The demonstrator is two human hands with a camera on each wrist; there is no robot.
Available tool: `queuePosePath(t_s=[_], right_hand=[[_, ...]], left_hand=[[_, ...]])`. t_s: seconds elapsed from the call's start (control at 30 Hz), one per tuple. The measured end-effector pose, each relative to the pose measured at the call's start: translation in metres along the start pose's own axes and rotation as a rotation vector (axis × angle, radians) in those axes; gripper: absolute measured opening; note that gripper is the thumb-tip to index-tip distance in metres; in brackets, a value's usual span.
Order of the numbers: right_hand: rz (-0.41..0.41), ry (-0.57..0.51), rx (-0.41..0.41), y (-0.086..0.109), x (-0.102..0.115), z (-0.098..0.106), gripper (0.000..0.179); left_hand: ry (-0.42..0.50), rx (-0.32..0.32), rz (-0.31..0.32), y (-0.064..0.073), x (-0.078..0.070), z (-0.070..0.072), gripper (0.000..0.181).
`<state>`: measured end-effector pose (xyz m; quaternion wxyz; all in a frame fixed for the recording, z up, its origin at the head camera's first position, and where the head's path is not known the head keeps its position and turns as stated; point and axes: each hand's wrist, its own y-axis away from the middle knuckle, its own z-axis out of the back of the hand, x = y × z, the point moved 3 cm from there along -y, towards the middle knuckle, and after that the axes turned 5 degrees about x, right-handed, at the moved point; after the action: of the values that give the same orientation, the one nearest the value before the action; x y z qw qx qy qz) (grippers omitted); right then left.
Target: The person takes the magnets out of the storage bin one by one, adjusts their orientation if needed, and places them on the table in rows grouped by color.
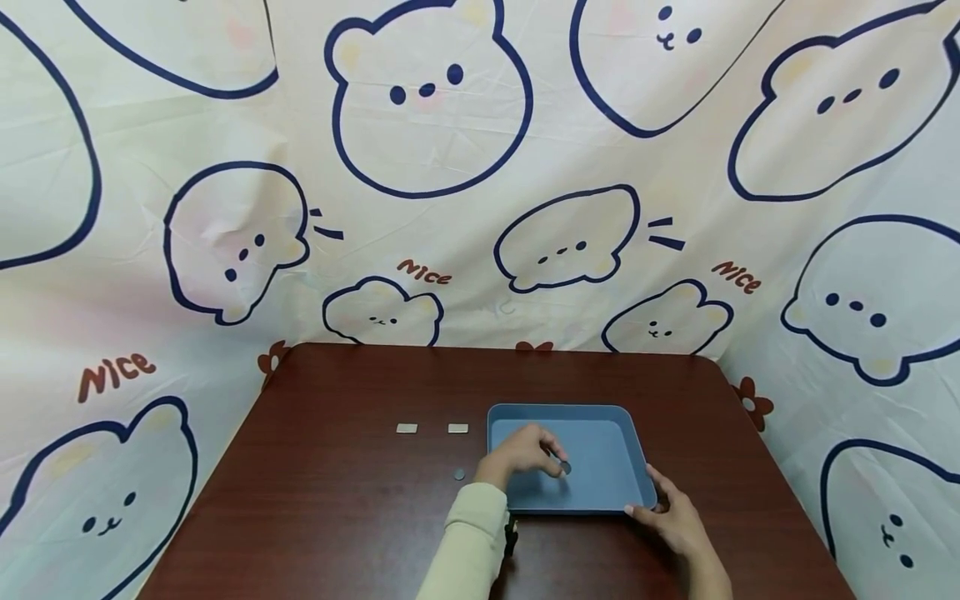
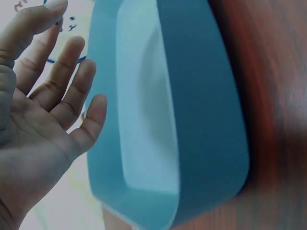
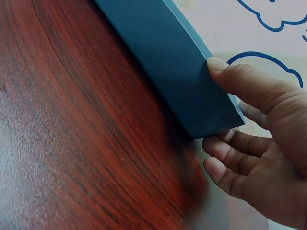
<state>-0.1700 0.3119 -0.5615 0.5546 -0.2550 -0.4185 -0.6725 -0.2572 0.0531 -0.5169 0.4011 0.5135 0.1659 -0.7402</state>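
Observation:
My left hand (image 1: 525, 452) is over the blue tray (image 1: 628, 417), pinching a small dark round disc (image 1: 566, 467), perhaps a coin or button cell, between thumb and index finger. In the left wrist view the thumb and index finger of this hand (image 2: 48, 110) meet at the top edge, and the other fingers are spread. My right hand (image 1: 675, 517) holds the tray's near right corner. The right wrist view has its thumb (image 3: 218, 64) on the rim and the other fingers against the outer wall. A similar grey disc (image 1: 459, 474) lies on the table, left of the tray.
Two small pale rectangular pieces (image 1: 407, 428) lie apart on the dark wooden table (image 1: 330, 500), left of the tray. A cloth (image 1: 465, 233) printed with cartoon bears hangs behind and at both sides of the table.

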Motion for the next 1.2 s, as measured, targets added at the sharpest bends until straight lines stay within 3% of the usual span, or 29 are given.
queuePosePath(t_s=[0.27, 0.87, 1.2], right_hand=[[0.001, 0.001, 0.004, 0.000, -0.001, 0.000, 0.086], [0.014, 0.006, 0.008, 0.000, -0.002, 0.000, 0.086], [0.015, 0.001, 0.009, -0.002, -0.003, 0.001, 0.085]], left_hand=[[-0.009, -0.033, -0.024, 0.012, 0.007, 0.011, 0.013], [-0.030, -0.172, -0.028, 0.043, 0.018, 0.041, 0.014], [-0.038, -0.208, -0.056, 0.058, 0.031, 0.052, 0.015]])
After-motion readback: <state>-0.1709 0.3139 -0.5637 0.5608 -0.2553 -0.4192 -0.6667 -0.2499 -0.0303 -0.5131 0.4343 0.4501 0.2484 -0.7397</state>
